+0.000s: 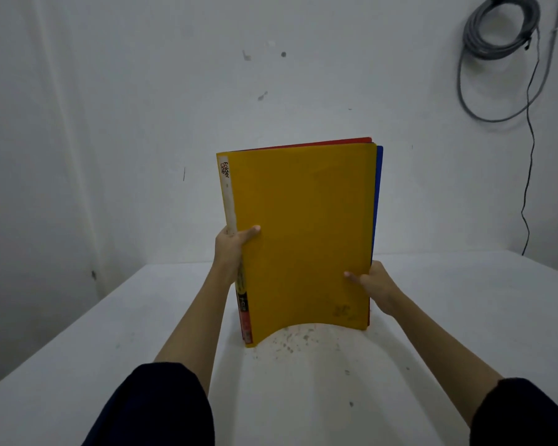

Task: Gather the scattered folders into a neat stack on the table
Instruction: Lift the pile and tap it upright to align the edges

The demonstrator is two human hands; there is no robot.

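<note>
A bundle of folders stands upright on its lower edge on the white table. The yellow folder faces me, and its bottom edge bows upward. A red folder peeks out along the top behind it, and a blue folder shows along the right side. My left hand grips the spine side of the bundle, thumb on the yellow cover. My right hand grips the right edge lower down, thumb on the front.
A white wall stands close behind the table. A coil of grey cable hangs at the top right, with a black cord running down to the table's back edge. Dark specks mark the tabletop in front of the folders.
</note>
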